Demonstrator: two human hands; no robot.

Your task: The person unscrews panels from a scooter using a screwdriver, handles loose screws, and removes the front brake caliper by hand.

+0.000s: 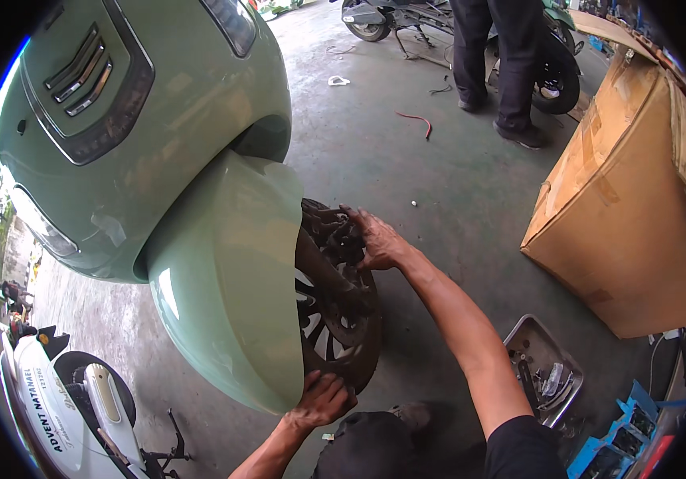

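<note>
A pale green scooter front fender (231,287) arches over the front wheel (367,343), which has dark spokes and a black tyre. My left hand (324,399) is closed over the tyre at the fender's lower edge, fingers bent. On the wheel's upper right side, my right hand (379,239) grips a dark part that looks like the brake caliper (344,242), thumb below and fingers above. The fork leg (319,263) runs beside it, partly covered by the fender. Above stands the green scooter body (199,104).
A metal tray (542,367) with tools lies right of my arm, near a large cardboard box (614,207). A person in dark trousers (510,64) stands behind, beside another motorbike (407,16). A white scooter (79,399) is at lower left. A red strip (416,121) lies on the floor.
</note>
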